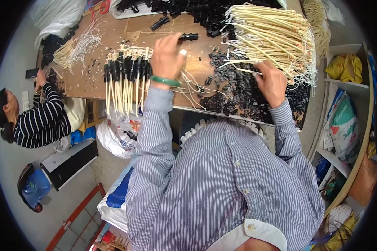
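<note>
My left hand, with a green bangle at its wrist, is over the brown table with thumb and index finger apart. Its fingertips are at the near end of a short black tubular part; whether they touch it I cannot tell. Just left of this hand lies a row of cream sleeved wires with black ends. On the right, my right hand pinches the end of a cream sleeved wire. Beyond it is a large pile of similar cream wires.
Small black pieces are strewn along the near right edge. A heap of black tubular parts lies at the back. Another wire bundle is at far left, near a co-worker in a striped top. Shelves with bags stand right.
</note>
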Demonstrator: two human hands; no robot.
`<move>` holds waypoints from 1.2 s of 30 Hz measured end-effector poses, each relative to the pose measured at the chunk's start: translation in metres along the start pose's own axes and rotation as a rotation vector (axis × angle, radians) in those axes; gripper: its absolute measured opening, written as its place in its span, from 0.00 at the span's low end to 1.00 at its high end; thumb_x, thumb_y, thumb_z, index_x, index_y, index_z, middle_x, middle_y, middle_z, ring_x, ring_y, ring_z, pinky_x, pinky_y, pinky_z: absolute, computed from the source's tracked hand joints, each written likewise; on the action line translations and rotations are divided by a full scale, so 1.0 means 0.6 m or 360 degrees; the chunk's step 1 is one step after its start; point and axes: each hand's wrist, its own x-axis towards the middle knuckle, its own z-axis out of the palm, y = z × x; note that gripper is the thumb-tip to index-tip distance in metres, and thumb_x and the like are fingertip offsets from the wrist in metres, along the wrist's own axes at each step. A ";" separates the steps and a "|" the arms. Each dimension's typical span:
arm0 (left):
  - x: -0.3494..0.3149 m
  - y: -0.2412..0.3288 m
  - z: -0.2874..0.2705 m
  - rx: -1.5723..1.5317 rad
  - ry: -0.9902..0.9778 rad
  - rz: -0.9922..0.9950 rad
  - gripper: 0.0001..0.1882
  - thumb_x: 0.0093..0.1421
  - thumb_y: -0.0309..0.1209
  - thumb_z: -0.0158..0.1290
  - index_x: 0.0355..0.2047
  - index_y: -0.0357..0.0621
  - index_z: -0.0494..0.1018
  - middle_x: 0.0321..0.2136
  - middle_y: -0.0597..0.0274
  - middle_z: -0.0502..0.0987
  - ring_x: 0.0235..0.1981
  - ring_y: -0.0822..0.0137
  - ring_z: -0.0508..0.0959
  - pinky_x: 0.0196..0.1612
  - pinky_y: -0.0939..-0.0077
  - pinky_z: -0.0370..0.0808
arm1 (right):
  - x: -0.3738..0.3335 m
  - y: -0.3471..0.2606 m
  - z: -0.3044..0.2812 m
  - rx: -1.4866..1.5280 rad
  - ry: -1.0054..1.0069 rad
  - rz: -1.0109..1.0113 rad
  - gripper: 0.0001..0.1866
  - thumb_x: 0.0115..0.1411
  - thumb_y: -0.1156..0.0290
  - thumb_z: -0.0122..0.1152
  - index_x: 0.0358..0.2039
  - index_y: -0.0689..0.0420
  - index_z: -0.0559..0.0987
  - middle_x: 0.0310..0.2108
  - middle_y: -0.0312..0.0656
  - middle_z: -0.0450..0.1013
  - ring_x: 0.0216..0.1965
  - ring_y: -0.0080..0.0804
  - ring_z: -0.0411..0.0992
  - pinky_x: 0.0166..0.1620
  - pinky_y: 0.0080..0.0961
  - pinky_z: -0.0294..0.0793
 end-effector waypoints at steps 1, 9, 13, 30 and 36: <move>0.010 0.006 0.025 0.0016 -0.0065 -0.0043 0.25 0.45 0.20 0.56 0.46 0.49 0.75 0.42 0.62 0.78 0.42 0.62 0.75 0.47 0.68 0.74 | 0.000 0.014 -0.009 -0.0431 -0.0120 0.0085 0.05 0.52 0.72 0.61 0.30 0.57 0.79 0.27 0.35 0.73 0.22 0.29 0.68 0.27 0.25 0.67; 0.040 0.054 0.073 -0.0255 -0.0664 -0.0427 0.21 0.48 0.18 0.53 0.44 0.48 0.75 0.40 0.60 0.78 0.42 0.64 0.75 0.47 0.69 0.74 | 0.025 0.050 -0.017 -0.0110 0.0141 -0.0233 0.03 0.51 0.72 0.60 0.28 0.54 0.77 0.23 0.33 0.69 0.20 0.30 0.65 0.24 0.27 0.66; 0.011 0.096 0.041 -0.0795 -0.0763 -0.0706 0.18 0.49 0.18 0.51 0.41 0.46 0.75 0.39 0.60 0.79 0.40 0.64 0.76 0.48 0.69 0.73 | 0.033 0.026 -0.009 0.0237 0.0355 -0.0433 0.03 0.51 0.72 0.59 0.28 0.52 0.76 0.20 0.32 0.67 0.19 0.27 0.65 0.22 0.26 0.65; -0.051 0.190 0.012 -0.0119 -0.0219 0.0735 0.14 0.49 0.26 0.59 0.38 0.54 0.77 0.21 0.74 0.74 0.19 0.76 0.67 0.20 0.83 0.64 | 0.004 -0.026 0.011 -0.0071 0.0204 -0.0298 0.12 0.54 0.75 0.58 0.40 0.51 0.79 0.25 0.34 0.74 0.13 0.17 0.58 0.15 0.17 0.58; -0.075 0.093 0.017 -0.0029 -0.0561 -0.0160 0.06 0.54 0.37 0.57 0.32 0.54 0.75 0.13 0.73 0.66 0.13 0.76 0.64 0.16 0.81 0.61 | 0.009 0.022 -0.041 0.2378 -0.0070 0.0363 0.02 0.56 0.74 0.59 0.29 0.56 0.78 0.24 0.37 0.76 0.19 0.17 0.67 0.18 0.14 0.63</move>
